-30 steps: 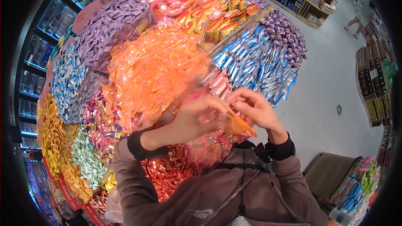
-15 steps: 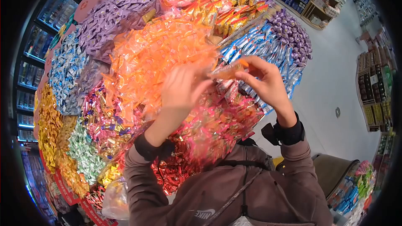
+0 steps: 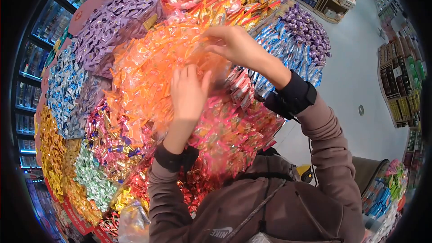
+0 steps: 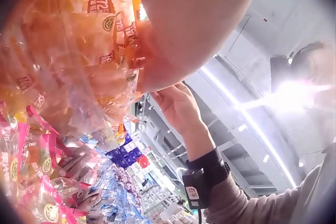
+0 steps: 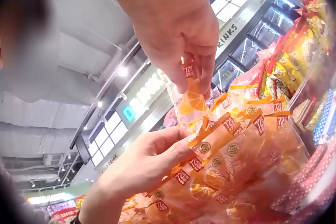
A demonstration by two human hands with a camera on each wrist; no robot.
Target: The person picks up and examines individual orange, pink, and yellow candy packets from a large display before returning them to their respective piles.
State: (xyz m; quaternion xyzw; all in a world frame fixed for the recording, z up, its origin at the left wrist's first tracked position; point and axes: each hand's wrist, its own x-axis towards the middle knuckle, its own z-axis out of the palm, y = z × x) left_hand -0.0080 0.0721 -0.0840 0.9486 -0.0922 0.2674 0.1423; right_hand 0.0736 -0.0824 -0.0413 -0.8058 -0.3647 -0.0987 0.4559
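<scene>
Between the thumb and fingers of my right hand (image 3: 238, 47) is a clear orange-printed candy packet (image 5: 193, 95), held upright just over the orange pile. More packets of this kind form the big orange candy pile (image 3: 148, 69). My left hand (image 3: 186, 96) lies against the near side of that pile, its fingers stretched out over the wrappers. In the right wrist view the left thumb and fingers (image 5: 168, 153) touch the orange top edges of a row of packets. The left wrist view shows the left hand's bulk (image 4: 194, 19) close up, its fingertips hidden.
Pink-wrapped candies (image 3: 234, 135) spread nearest the body, with red ones (image 3: 195, 193) beside them. Purple packets (image 3: 112, 27) lie to the far left, blue-and-white sticks (image 3: 288, 58) to the right. A clear plastic bag (image 3: 133, 222) sits at the lower left. Grey floor (image 3: 346, 85) runs along the right.
The right hand has carried an orange packet from near the chest, past the blue sticks, to above the orange pile. The left hand has left that packet and come down onto the pile.
</scene>
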